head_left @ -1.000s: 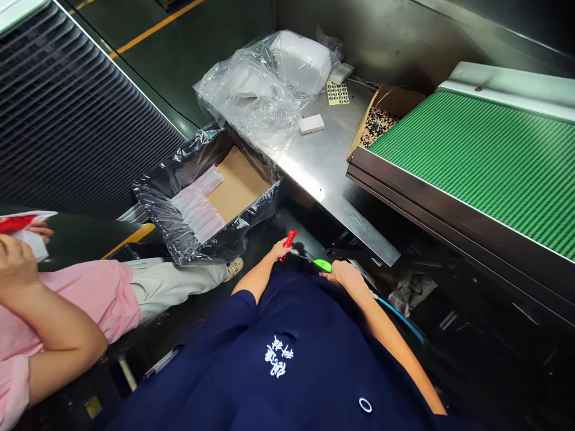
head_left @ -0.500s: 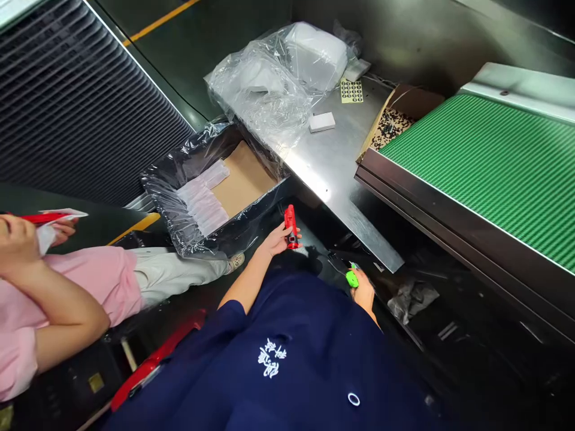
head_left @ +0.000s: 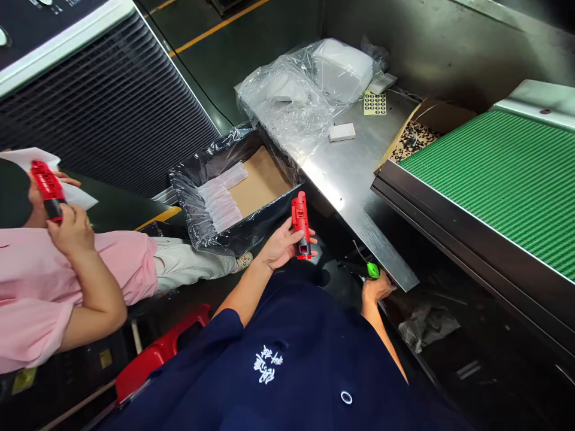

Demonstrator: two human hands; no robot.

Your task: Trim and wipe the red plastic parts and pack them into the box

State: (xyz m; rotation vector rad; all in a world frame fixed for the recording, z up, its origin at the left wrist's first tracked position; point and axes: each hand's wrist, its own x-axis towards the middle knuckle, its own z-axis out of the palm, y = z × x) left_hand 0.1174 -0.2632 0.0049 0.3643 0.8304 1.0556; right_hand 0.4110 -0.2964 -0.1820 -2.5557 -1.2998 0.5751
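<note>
Setting: steel worktable (head_left: 354, 173) set against a dark metal wall, with a green ribbed conveyor belt (head_left: 494, 173) on its right and a dark louvred machine panel (head_left: 103, 108) on the left.
Head view, left hand: left hand (head_left: 281, 245) is wrapped about the lower end of a red plastic housing (head_left: 300, 224), thumb across its front; the piece stands almost upright, just below the table's near edge and beside the lined carton.
Head view, right hand: right hand (head_left: 377, 287) is closed round a green-tipped tool (head_left: 372, 270), whose tip sits just under the table's corner; most of the tool is hidden by the hand.
Lined carton: cardboard box (head_left: 263, 182) in a clear plastic liner, with a row of white bagged pieces (head_left: 220, 194) along its left side.
On the table: crumpled clear bag (head_left: 291, 96) holding white parts, a small white block (head_left: 341, 131), a sticker sheet (head_left: 375, 103), and an open box of small dark parts (head_left: 411, 137).
Co-worker: person in pink sleeve (head_left: 40, 281) at the left, holding up another red housing (head_left: 48, 188).
Seat: red stool (head_left: 157, 359) behind the person's left arm.
</note>
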